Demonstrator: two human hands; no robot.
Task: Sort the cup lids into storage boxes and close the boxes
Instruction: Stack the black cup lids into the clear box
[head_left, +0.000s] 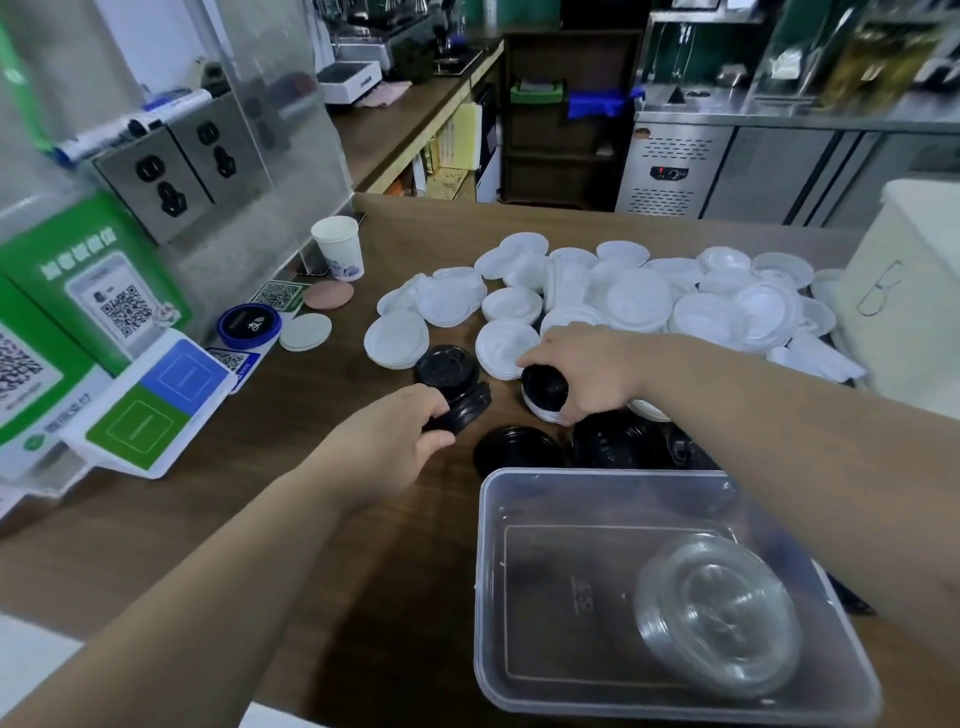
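Note:
A heap of white cup lids (639, 301) covers the far side of the wooden counter. Black lids (517, 449) lie nearer, just beyond a clear plastic storage box (488, 571) that stands open at the front right. A stack of clear lids (722, 618) lies tilted inside the box. My left hand (395, 436) grips a small stack of black lids (465, 408) at its edge. My right hand (582, 369) holds another stack of black lids (543, 389) with a white one under it, fingers curled over the top.
A white paper cup (340, 252) stands at the back left beside a clear screen. QR code signs (119, 306), a blue round stand (249, 325) and two coasters lie along the left edge. A white bin (909, 291) stands at the right.

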